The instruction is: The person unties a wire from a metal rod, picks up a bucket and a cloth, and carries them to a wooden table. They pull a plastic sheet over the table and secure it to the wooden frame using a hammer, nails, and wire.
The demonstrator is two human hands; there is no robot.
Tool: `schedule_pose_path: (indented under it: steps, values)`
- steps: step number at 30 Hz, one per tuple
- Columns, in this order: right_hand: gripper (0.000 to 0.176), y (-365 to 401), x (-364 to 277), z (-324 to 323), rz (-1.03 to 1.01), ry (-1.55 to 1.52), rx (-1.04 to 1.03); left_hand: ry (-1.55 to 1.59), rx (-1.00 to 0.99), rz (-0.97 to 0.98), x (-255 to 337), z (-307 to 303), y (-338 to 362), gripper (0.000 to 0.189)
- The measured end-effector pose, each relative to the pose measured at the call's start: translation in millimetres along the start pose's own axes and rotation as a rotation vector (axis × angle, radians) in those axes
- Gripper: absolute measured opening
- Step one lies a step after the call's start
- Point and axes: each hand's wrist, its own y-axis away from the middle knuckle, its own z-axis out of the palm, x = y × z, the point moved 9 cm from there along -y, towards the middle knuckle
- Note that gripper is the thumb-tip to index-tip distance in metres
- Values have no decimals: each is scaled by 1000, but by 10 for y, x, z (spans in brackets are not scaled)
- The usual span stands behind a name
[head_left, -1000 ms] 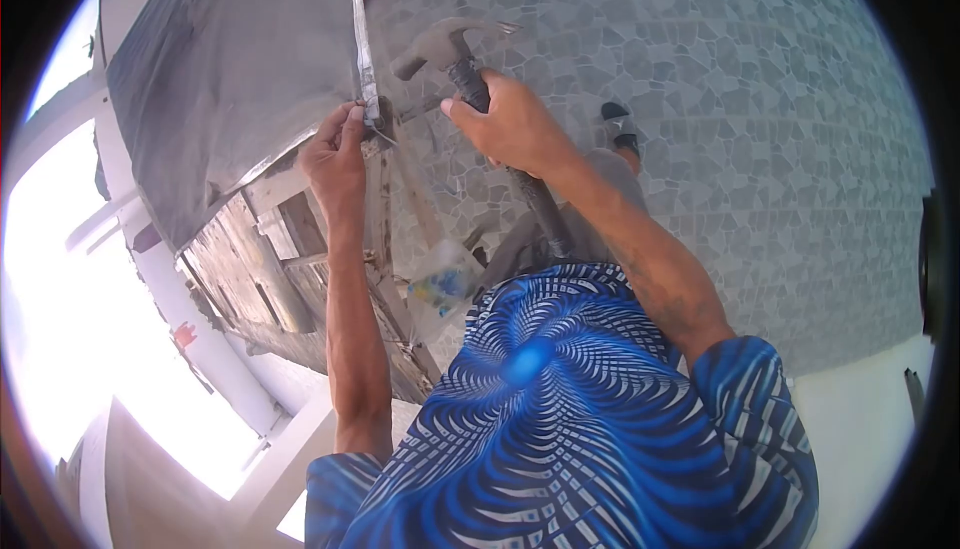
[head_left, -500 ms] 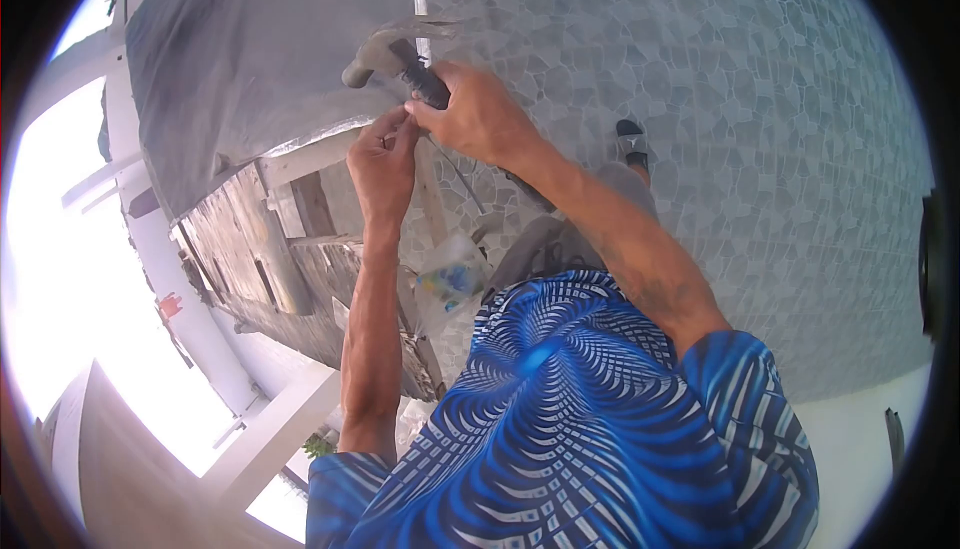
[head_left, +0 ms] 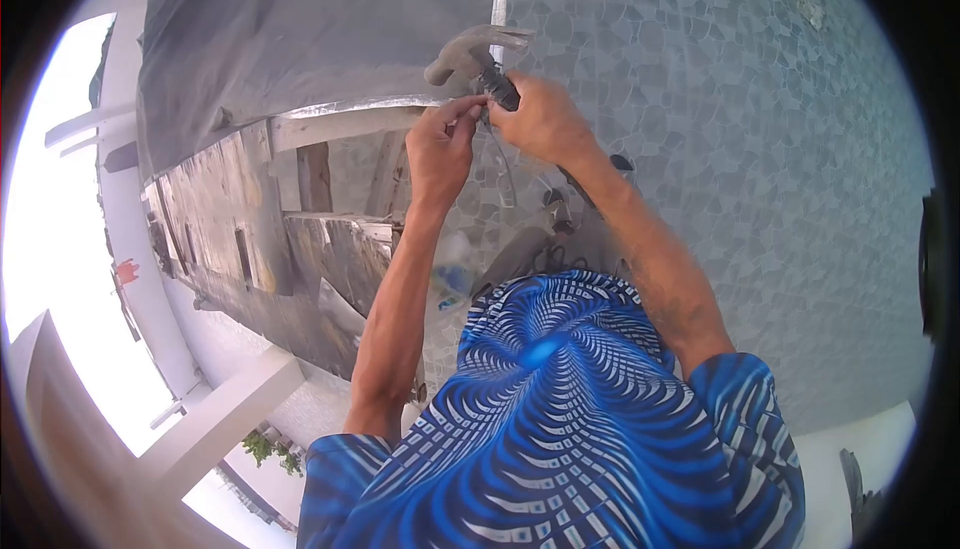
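Note:
The claw hammer (head_left: 468, 57) is in my right hand (head_left: 545, 121), whose fingers wrap round its dark handle just below the head. The hammer head points left, above both hands. My left hand (head_left: 442, 152) is closed in a pinch, its fingertips meeting the right thumb near the corner of the dark grey sheet (head_left: 310, 29). What the left fingertips pinch is too small to make out. A thin strip (head_left: 503, 169) hangs below the hands. The sheet lies over a wooden frame (head_left: 330, 129) with a pale front edge.
Weathered wooden boards (head_left: 235, 214) form the side below the sheet. A clear bag with blue and yellow contents (head_left: 452, 284) is beside my left forearm. The stone-patterned floor (head_left: 740, 149) spreads to the right. White beams (head_left: 220, 419) stand at lower left.
Both hands and the hammer appear further right in the view, along with the sheet's corner. The left hand still pinches and the right still holds the hammer.

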Motion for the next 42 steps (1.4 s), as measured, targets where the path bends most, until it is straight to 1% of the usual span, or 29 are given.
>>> schedule_pose_path:
  steps: [1, 4, 5, 8, 9, 12, 14, 15, 16, 18, 21, 24, 27, 30, 33, 37, 40, 42]
  values:
    - [24, -36, 15, -6, 0, 23, -20, 16, -14, -33, -22, 7, -6, 18]
    - [18, -118, 17, -37, 87, -120, -166, 89, -59, -103, -149, 37, 9, 22]
    - [16, -131, 17, -51, 141, -82, -208, 117, -38, -53, -93, 37, 20, 19]
    - [17, -257, -2, -23, 68, -106, -319, 127, -66, -71, 37, 27, 123, 19]
    - [17, -269, -69, -40, 53, -112, -333, 162, 33, -9, -33, -70, 131, 21]
    - [16, -372, -57, 35, 61, -15, -342, 118, 231, -337, -649, -578, 96, 36]
    - [17, -365, -109, 56, 44, 6, -321, 77, 302, -383, -1015, -861, -39, 47]
    - [17, -369, -136, 51, 34, 17, -309, 58, 337, -404, -1053, -953, -124, 53]
    - [18, -381, -110, 68, 39, 11, -313, 152, 256, -455, -1115, -881, -198, 54]
    - [18, -404, -91, 100, 42, 3, -327, 341, 101, -550, -1053, -801, -295, 56]
    - [20, -343, -147, 94, 29, 9, -321, 346, 31, -599, -924, -694, -318, 37]
    - [19, -263, -153, 122, 31, -63, -303, 538, 65, -656, -1049, -525, -338, 33]
    - [17, -163, -106, 160, 54, -225, -275, 650, 110, -505, -918, -544, -359, 35]
    - [16, 65, -58, 70, 176, -576, -202, 700, 216, -462, -686, -636, -156, 33]
    - [17, 250, -94, -139, 123, -639, -136, 630, 279, -441, -684, -643, 96, 33]
    - [21, 439, -234, -296, 109, -306, -142, 449, 320, -453, -693, -558, 437, 33]
    - [28, 519, -387, -179, 18, 2, -113, 355, 315, -465, -767, -465, 593, 37]
    - [32, 521, -440, -59, -75, 210, -74, 348, 334, -440, -682, -463, 663, 38]
